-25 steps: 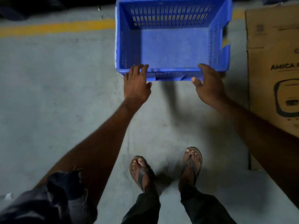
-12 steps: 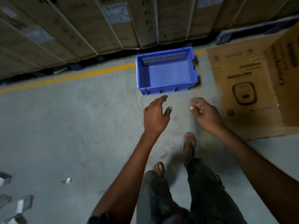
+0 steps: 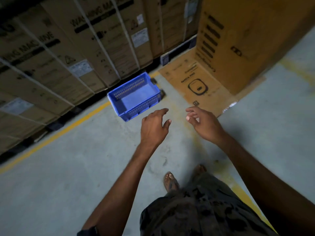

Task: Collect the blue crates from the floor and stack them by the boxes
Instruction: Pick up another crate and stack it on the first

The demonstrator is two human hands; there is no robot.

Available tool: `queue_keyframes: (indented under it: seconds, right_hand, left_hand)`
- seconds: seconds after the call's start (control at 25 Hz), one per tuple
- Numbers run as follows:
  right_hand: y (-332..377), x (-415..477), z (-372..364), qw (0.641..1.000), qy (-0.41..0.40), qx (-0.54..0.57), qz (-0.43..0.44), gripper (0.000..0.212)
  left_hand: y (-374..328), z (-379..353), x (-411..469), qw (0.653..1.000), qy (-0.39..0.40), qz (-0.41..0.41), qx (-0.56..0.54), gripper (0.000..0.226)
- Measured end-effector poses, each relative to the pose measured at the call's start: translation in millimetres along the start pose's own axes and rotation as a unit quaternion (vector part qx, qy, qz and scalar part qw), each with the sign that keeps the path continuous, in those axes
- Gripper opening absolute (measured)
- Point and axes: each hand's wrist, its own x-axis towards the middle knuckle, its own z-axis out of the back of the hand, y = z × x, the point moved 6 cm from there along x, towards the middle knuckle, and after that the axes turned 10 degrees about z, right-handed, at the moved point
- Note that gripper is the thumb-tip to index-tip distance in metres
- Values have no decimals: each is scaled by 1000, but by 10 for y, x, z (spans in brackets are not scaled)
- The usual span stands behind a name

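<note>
One blue crate (image 3: 136,97) with slotted walls sits empty on the grey floor, close to the wall of strapped washing-machine boxes (image 3: 81,48). My left hand (image 3: 154,126) hovers just in front of the crate's near corner, fingers spread, holding nothing. My right hand (image 3: 204,123) is to the right of it, clear of the crate, fingers loosely curled and apart, also empty. Neither hand touches the crate.
A flattened cardboard sheet (image 3: 196,86) lies on the floor right of the crate, with a tall brown box (image 3: 247,40) standing behind it. A yellow floor line (image 3: 68,128) runs along the stacked boxes. My feet in sandals (image 3: 170,183) are below.
Both hands let go of the crate's near rim and drew back. My view rose and swung, so the crate now lies farther off beside the stacked boxes.
</note>
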Motion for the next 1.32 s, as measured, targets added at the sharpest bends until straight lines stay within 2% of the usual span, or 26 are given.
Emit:
queue_keyframes:
  seconds: [0.12,0.2,0.4,0.64,0.76,1.04,1.32]
  right_hand:
    - [-233,-841,524,994,-82,-76,-7,25]
    - [-480,-1458,837,985,-134,-106,-33,24]
    - [-1333,-3410,1550,955,-236,-120,-136,24]
    - [-2251,-5732,2514,905,-295,-127,-280,28]
    - [-2580,-6657,2935,861,-351,-111,-352,26]
    - [-3380,-8104,3168,745,-455,-15,-488,21]
    - [-3970,-9339,3381,607,-529,32,-592,20]
  left_hand:
    - [-859,-232,-425,978,-7,-165,124,49]
    - [-1488,-465,-752,960,-4,-242,144,51]
    - [-3163,-1375,-1913,912,61,-388,115,40]
    - [-5062,-2514,-3586,856,143,-494,49,38]
    - [-5822,-2891,-4321,812,199,-548,33,39]
    - [-7070,-3892,-5275,692,301,-654,54,39]
    - [-8124,-4912,-6371,548,408,-723,108,37]
